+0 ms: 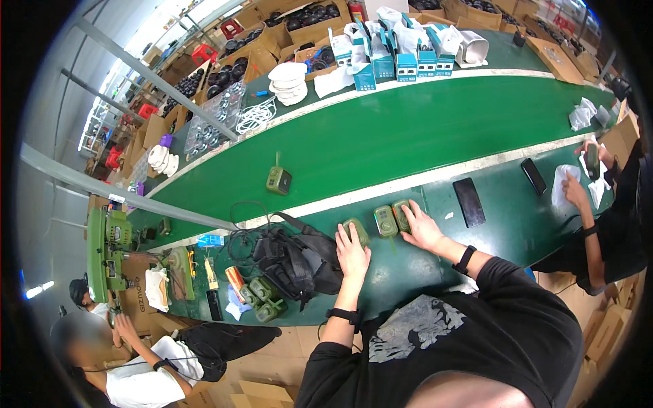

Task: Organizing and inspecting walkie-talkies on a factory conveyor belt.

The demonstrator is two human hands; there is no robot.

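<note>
Three small olive-green box-shaped devices stand close together on the green bench in front of me. My left hand [353, 254] lies over the left device [358, 230], its fingers on the top and side. The middle device [385, 222] shows its dark-panelled face and touches neither palm; a thin green loop lies below it. My right hand [424, 230] is closed round the right device [401, 213], which sits right beside the middle one. Fingers hide parts of both held devices. Another such device [279, 180] with a strap stands on the green conveyor belt [367, 146].
Left of my hands lie a black bag [296, 262] with cables and several more green devices [262, 296]. A dark phone [469, 202] lies to the right. Co-workers sit at both ends, one near a green drill press [102, 248]. Blue-white boxes [407, 64] line the far side.
</note>
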